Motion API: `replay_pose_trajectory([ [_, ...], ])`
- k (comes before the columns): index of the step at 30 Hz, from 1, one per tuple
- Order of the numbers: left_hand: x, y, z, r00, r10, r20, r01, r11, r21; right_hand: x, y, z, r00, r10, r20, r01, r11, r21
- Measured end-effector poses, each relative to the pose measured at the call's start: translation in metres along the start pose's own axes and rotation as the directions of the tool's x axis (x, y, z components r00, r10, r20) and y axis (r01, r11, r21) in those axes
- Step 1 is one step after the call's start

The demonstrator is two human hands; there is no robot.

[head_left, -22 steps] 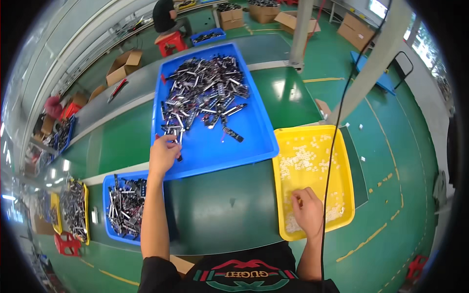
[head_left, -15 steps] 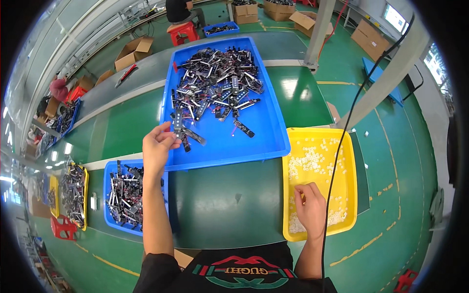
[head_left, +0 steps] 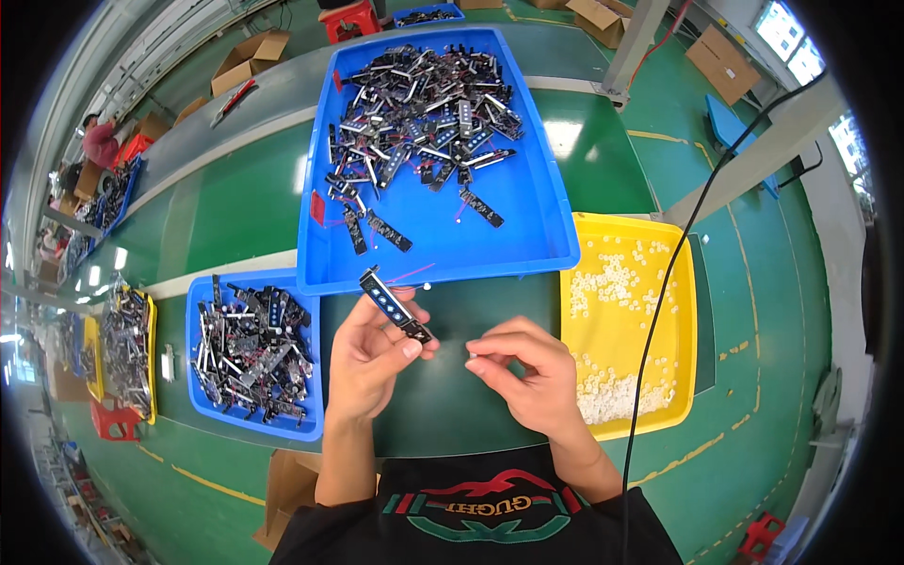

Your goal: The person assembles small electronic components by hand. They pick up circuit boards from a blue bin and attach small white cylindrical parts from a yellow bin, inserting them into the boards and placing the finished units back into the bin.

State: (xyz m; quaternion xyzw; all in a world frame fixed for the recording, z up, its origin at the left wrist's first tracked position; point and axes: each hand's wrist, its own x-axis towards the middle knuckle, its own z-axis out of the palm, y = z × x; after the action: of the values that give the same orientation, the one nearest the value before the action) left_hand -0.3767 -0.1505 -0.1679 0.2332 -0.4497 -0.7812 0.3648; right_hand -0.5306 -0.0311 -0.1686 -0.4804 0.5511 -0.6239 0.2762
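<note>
My left hand (head_left: 369, 356) is closed on a narrow black circuit-board module (head_left: 388, 299) with a row of pale squares and a thin pink wire. It is held tilted in front of me, just off the near edge of the large blue tray (head_left: 443, 281). To its right, my right hand (head_left: 529, 369) pinches a small white piece (head_left: 471, 356) between thumb and forefinger, apart from the module. Many similar modules (head_left: 424, 104) lie heaped in the large tray. Small white rings (head_left: 617, 400) fill part of the yellow tray (head_left: 629, 347) at my right.
A smaller blue tray (head_left: 315, 414) of modules stands at my left, with a yellow tray (head_left: 153, 358) of parts beyond it. A black cable (head_left: 667, 273) hangs across the yellow tray at right. A metal post (head_left: 744, 165) rises behind it.
My left hand has come back from the large tray to the front, bringing a module. My right hand has left the yellow tray and moved left toward it, pinching a small white piece.
</note>
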Motion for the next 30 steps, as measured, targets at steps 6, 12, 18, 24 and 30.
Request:
replay_pose_trajectory([
  [6, -0.009, -0.011, -0.012, 0.993, 0.037, -0.112, -0.055, 0.984, -0.169, 0.011, 0.0, 0.029, 0.986, 0.166, 0.016, -0.165, 0.951, 0.262],
  [12, -0.014, -0.008, -0.005, 0.984, 0.125, -0.124, -0.141, 0.981, -0.133, 0.015, 0.004, 0.034, 0.991, 0.132, 0.02, -0.131, 0.933, 0.334],
  [18, -0.017, -0.012, 0.004, 0.982, 0.159, -0.105, -0.166, 0.984, -0.063, 0.015, 0.002, 0.03, 0.99, 0.137, -0.035, -0.113, 0.916, 0.385],
  [24, -0.014, -0.008, 0.014, 0.971, 0.236, -0.038, -0.237, 0.972, -0.007, 0.013, 0.0, 0.025, 0.98, 0.197, -0.017, -0.168, 0.875, 0.454],
  [30, -0.017, -0.005, 0.023, 0.95, 0.313, -0.006, -0.307, 0.934, 0.183, 0.011, 0.001, 0.023, 0.962, 0.27, 0.027, -0.24, 0.8, 0.549],
])
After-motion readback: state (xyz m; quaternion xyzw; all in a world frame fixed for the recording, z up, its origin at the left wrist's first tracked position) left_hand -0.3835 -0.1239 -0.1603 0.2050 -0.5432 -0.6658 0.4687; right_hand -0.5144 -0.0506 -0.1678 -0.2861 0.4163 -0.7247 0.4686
